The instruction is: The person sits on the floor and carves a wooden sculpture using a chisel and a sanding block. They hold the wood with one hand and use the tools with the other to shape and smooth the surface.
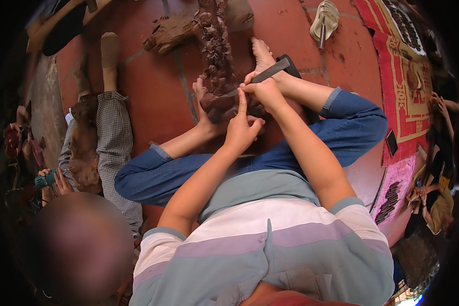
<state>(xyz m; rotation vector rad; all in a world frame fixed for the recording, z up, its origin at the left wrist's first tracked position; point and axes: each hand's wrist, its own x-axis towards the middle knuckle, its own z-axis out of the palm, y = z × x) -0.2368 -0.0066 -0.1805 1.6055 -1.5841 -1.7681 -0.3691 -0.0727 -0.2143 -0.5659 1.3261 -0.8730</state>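
A tall dark-brown wood carving (218, 48), dense with leaf-like relief, stands on the floor between my bare feet. My left hand (241, 130) is at its base, index finger stretched out and thumb apart; the fingertip meets my right fingers at the carving's edge. The other left fingers are partly hidden. Just to the right, my right hand (264, 93) is closed on a flat dark-grey bar-like tool (270, 71), which slants up and right past my wrist. Its working end is hidden by my fingers, so its exact kind does not show.
A pale shoe-shaped object (325, 23) with a slim tool lies on the red tiles. At left a person in checked trousers (115, 137) sits by another brown wood piece (83, 145). A red-gold mat (390, 97) and a phone (391, 143) lie right, with other people beyond.
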